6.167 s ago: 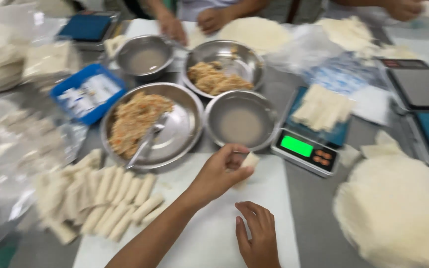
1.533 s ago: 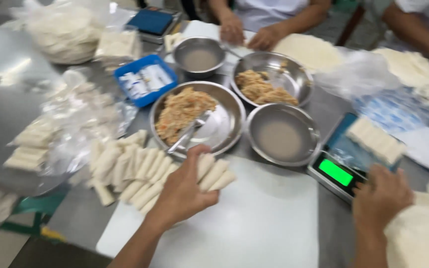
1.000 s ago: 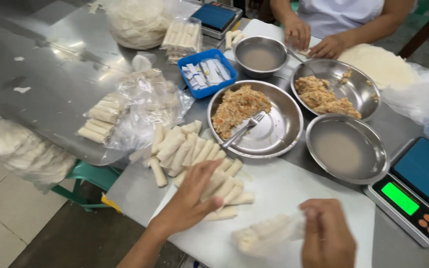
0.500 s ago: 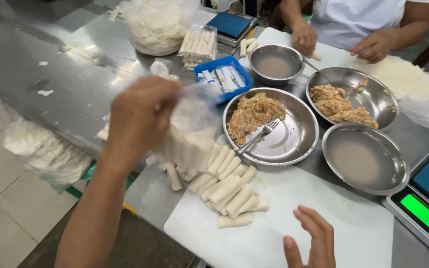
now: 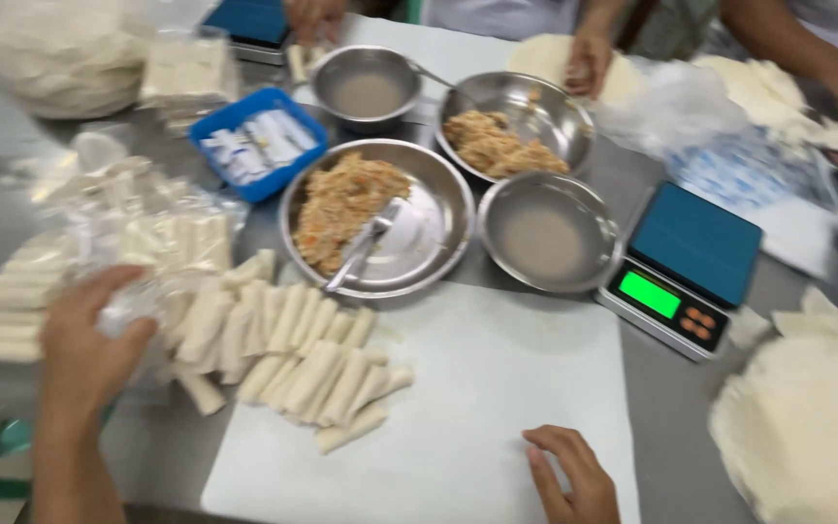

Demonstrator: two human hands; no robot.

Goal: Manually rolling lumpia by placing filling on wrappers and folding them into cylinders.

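Your left hand [image 5: 84, 344] grips a clear bag [image 5: 138, 243] at the left, the rolls [image 5: 293, 354] lie just right of it, while your right hand [image 5: 574, 480] rests open on the near board [image 5: 477, 388].

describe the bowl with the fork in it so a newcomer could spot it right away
Start at the white board on the steel table. Just past its far edge sits the widest round metal bowl, half full of orange-brown shredded filling. Alone among the four bowls, it holds a fork.
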